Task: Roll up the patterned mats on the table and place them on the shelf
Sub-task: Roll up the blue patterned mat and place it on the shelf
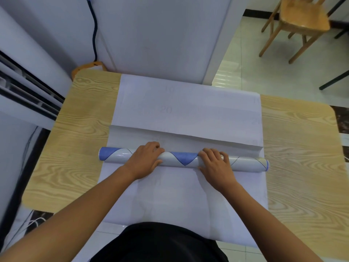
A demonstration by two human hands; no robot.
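A mat lies across the wooden table (pixel 81 140), its pale back side up. Part of it is wound into a tight roll (pixel 181 157) showing a blue and white pattern, lying left to right at the table's middle. My left hand (pixel 146 157) curls over the roll left of centre. My right hand (pixel 215 161) curls over it right of centre. Beyond the roll a flat stretch of mat (pixel 188 110) with faint numbers reaches the far edge. Another flat stretch (pixel 170 197) runs toward me and hangs over the near edge.
A white cabinet or appliance (pixel 160 35) stands against the table's far edge, with a black cable (pixel 94 31) beside it. A wooden chair (pixel 300 21) stands on the tiled floor at the far right. A white unit with dark slots (pixel 28 91) is at left.
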